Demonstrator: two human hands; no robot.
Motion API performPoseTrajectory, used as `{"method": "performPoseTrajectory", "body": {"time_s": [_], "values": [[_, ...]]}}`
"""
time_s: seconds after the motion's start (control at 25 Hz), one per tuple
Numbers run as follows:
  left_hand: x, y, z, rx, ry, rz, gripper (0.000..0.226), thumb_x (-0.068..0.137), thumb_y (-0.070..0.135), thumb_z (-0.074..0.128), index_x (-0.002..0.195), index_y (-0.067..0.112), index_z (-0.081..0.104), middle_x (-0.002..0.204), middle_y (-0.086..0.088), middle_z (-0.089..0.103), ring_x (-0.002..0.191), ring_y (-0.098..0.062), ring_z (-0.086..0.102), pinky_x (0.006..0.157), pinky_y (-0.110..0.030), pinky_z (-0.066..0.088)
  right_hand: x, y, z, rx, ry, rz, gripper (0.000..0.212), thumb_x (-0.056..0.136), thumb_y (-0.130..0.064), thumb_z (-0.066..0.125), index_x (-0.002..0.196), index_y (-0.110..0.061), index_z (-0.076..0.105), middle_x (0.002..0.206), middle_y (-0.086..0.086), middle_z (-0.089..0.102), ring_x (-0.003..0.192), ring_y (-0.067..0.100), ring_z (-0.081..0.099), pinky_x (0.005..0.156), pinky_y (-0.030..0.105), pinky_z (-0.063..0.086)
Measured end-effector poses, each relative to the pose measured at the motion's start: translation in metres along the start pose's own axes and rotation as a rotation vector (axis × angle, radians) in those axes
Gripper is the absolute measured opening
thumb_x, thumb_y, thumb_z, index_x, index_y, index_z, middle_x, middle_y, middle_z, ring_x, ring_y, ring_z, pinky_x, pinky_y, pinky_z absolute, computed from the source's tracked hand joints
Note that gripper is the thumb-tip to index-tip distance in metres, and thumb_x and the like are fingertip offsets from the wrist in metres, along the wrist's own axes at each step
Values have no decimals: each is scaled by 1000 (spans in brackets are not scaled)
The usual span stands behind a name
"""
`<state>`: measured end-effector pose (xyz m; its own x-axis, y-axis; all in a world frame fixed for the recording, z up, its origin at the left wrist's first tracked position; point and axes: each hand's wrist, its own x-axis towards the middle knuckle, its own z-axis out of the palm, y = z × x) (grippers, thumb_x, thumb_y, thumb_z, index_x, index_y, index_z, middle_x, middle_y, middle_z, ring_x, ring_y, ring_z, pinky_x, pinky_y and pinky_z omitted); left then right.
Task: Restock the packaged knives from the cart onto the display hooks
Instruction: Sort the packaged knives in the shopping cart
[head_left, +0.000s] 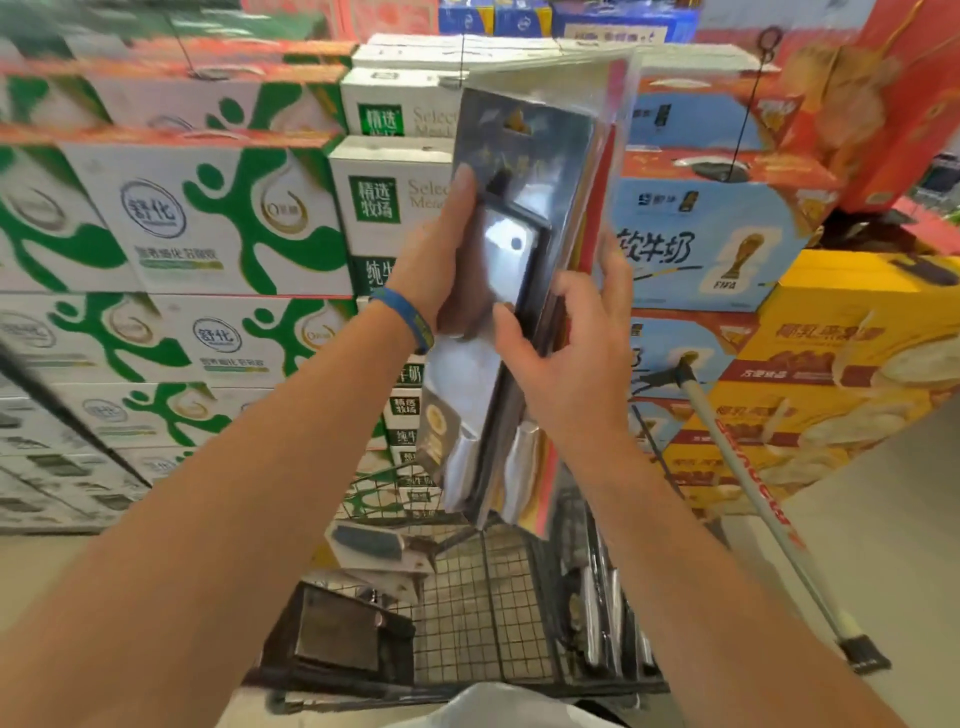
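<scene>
Holding a stack of packaged knives (524, 171) upright over the cart (483, 587), well above its wire floor. Gripping the stack's left edge with the left hand (436, 260), thumb stretched up the clear front of the nearest pack, fingers hidden behind. Gripping the right edge lower down with the right hand (576, 358), thumb pressed on the nearest pack's dark frame, fingers curled round the packs behind it. Wearing a blue wristband (410, 319) on the left wrist.

Down in the cart, more knives: a flat pack (371, 543) at the far left corner, a dark pack (337, 636) lying at the near left corner, and standing packs (597, 618) on edge along the right side.

Beyond the cart's far edge, green-and-white milk cartons (208, 208) stacked high. Past its right side, blue boxes (701, 244) and, further right, yellow boxes (852, 364). In front of those, a white pole (753, 493) with red lettering, slanting down to a dark foot on the floor.
</scene>
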<state>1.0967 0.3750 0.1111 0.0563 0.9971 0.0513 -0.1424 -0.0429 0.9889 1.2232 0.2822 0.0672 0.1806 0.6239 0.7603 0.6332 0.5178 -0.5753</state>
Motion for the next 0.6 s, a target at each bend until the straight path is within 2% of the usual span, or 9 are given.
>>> {"method": "performPoseTrajectory", "body": {"time_s": [0.04,0.12,0.2,0.24,0.28,0.36,0.44,0.52,0.6], "values": [[-4,-1,-9,39,51,27,91,56,83,57,121,20,68,118,2,72,111,-16,67,101,-35,48,-6,-6,8,44,6,9,28,86,-28,76,98,-10,57,155,17,33,140,-20,15,94,-7,24],[-12,-9,-26,22,113,93,70,63,78,58,105,24,73,103,7,76,99,-10,71,85,-26,55,-19,-8,22,152,-15,40,57,87,-25,78,132,-3,50,160,19,24,152,-2,11,115,12,24],[-19,-24,-41,-33,160,128,63,65,80,62,98,28,76,103,6,76,99,-10,71,82,-26,56,-31,-7,34,245,-89,84,95,88,-27,79,158,-9,17,166,15,16,156,18,12,124,39,25],[-23,-33,-45,-52,181,127,63,62,84,63,95,32,78,104,5,76,100,-12,71,84,-28,57,-35,-8,39,289,-125,138,105,87,-27,79,161,-17,4,168,3,15,156,16,13,124,41,27],[-26,-43,-49,-62,199,121,63,59,86,63,94,36,78,105,5,76,101,-12,71,87,-31,57,-40,-10,43,347,-171,204,109,87,-26,78,162,-22,0,167,-13,19,154,7,19,122,35,31],[-30,-69,-58,-87,238,107,60,64,81,64,99,34,77,109,3,75,105,-12,69,92,-33,54,-56,-8,52,465,-295,344,94,87,-21,75,156,-36,13,144,-38,43,136,-5,45,107,20,45],[-37,-101,-67,-105,225,91,50,74,71,57,101,33,75,104,9,76,102,-6,69,87,-26,54,-84,-6,55,439,-392,430,65,88,-29,71,136,-48,32,121,-32,61,112,-3,64,90,21,54],[-53,-136,-74,-69,215,46,40,76,70,48,92,43,74,92,25,73,91,8,67,81,-18,54,-116,2,52,344,-429,517,39,86,-45,68,114,-54,43,105,-19,66,96,3,68,80,33,58],[-73,-178,-80,60,200,-30,44,79,72,36,83,46,71,82,29,71,82,11,64,74,-12,49,-153,13,47,253,-480,642,37,84,-52,69,114,-51,49,93,-21,68,91,1,69,78,29,59]]}}
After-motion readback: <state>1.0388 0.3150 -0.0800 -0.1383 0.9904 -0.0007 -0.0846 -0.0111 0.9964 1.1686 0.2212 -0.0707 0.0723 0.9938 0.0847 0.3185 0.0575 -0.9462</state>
